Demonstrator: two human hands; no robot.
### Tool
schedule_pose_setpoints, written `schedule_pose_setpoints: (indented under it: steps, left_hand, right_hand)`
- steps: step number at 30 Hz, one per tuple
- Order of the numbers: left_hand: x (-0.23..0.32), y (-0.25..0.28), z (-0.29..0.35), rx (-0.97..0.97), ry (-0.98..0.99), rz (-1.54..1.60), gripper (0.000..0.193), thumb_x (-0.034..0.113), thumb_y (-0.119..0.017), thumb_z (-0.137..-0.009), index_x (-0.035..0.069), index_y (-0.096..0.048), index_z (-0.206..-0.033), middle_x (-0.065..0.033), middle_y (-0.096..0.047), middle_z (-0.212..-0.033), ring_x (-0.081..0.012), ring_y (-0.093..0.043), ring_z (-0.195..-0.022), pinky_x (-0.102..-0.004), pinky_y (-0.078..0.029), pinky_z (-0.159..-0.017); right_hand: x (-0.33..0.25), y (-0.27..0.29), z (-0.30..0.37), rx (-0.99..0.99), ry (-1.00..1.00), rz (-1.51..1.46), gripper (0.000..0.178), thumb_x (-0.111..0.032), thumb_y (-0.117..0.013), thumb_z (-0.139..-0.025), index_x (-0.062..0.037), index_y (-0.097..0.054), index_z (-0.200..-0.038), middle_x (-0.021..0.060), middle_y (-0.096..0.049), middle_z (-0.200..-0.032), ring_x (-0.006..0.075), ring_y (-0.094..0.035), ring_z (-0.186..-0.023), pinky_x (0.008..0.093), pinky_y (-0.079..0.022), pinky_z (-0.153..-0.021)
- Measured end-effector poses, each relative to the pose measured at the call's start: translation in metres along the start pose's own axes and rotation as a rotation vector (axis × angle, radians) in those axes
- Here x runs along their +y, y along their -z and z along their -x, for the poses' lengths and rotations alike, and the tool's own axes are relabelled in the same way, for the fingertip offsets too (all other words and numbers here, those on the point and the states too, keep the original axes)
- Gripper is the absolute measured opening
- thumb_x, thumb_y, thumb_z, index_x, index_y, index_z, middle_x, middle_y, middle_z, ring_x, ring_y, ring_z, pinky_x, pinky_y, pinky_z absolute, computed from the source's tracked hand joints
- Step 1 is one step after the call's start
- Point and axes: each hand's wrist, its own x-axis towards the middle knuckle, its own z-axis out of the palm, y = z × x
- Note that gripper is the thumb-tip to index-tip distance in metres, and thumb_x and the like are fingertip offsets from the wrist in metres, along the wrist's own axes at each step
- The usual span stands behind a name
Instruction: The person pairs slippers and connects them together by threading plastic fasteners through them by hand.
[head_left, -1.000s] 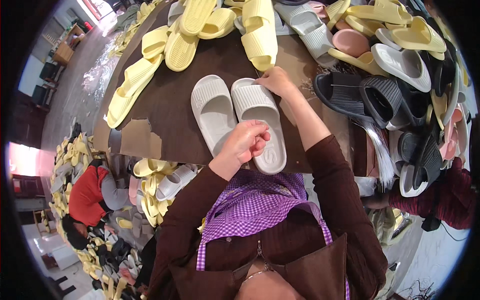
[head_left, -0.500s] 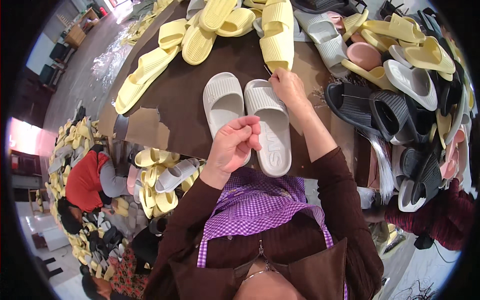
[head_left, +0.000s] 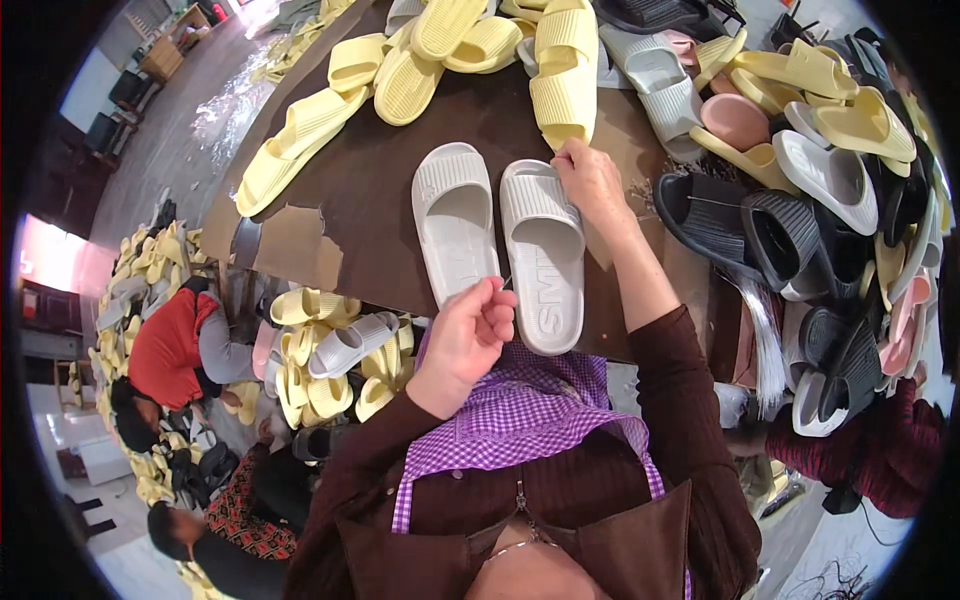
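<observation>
A pair of light grey slide slippers lies side by side on the brown table, toes away from me. My left hand [head_left: 468, 335] hovers over the heel of the left grey slipper [head_left: 458, 225], its fingers curled and the thumb against the forefinger. Beside the strap of the right grey slipper [head_left: 545, 250], my right hand [head_left: 592, 182] is closed in a pinch. Its fingertips are close to the near end of a row of yellow slippers [head_left: 565, 80]. Whatever either hand pinches is too small or hidden to make out.
Yellow slippers [head_left: 300, 140] line the table's far left. At the right is a heap of mixed slippers [head_left: 830, 170], with a bundle of clear thin strands [head_left: 762, 345] hanging below. People sit among slipper piles at the lower left; a red-clad person [head_left: 170, 345] is one.
My left hand has moved down and toward me, uncovering more of the left slipper. The right hand stays pinched near the strap. The view has shifted slightly.
</observation>
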Motion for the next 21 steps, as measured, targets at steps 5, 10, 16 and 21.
schedule_pose_setpoints:
  steps: [5,10,16,21]
  left_hand:
    - [-0.003,-0.005,0.014,0.076,0.091,0.072,0.017,0.018,-0.048,-0.094,0.003,-0.056,-0.096,-0.0105,-0.064,-0.083,-0.0138,-0.061,-0.065,-0.0279,-0.052,-0.055]
    - [0.004,-0.009,0.018,0.187,0.163,0.099,0.018,0.019,-0.050,-0.093,0.003,-0.056,-0.096,-0.0107,-0.064,-0.084,-0.0141,-0.060,-0.065,-0.0276,-0.050,-0.053]
    - [0.040,-0.010,-0.029,0.138,0.054,-0.101,0.014,0.017,-0.053,-0.091,0.005,-0.056,-0.096,-0.0052,-0.060,-0.077,-0.0112,-0.053,-0.056,-0.0242,-0.043,-0.048]
    - [0.072,-0.010,-0.088,0.139,-0.068,-0.346,0.011,0.016,-0.050,-0.090,0.005,-0.053,-0.091,-0.0054,-0.056,-0.072,-0.0104,-0.048,-0.051,-0.0241,-0.038,-0.043]
  right_hand:
    - [0.004,-0.004,0.001,0.004,0.028,-0.010,0.014,-0.017,-0.060,-0.080,-0.0049,-0.062,-0.085,0.0177,-0.065,-0.081,0.0355,-0.062,-0.081,0.0427,-0.048,-0.072]
    - [0.003,-0.005,0.000,-0.008,0.040,-0.010,0.013,-0.017,-0.060,-0.080,-0.0049,-0.063,-0.085,0.0174,-0.065,-0.080,0.0350,-0.062,-0.080,0.0426,-0.048,-0.072]
    - [-0.001,-0.004,-0.008,-0.021,0.044,-0.025,0.011,-0.014,-0.058,-0.079,-0.0063,-0.063,-0.085,0.0175,-0.064,-0.083,0.0361,-0.061,-0.081,0.0431,-0.048,-0.073]
    - [-0.009,-0.017,-0.024,-0.011,0.135,-0.250,0.011,-0.014,-0.060,-0.079,-0.0035,-0.064,-0.082,0.0147,-0.065,-0.075,0.0288,-0.064,-0.073,0.0384,-0.050,-0.066]
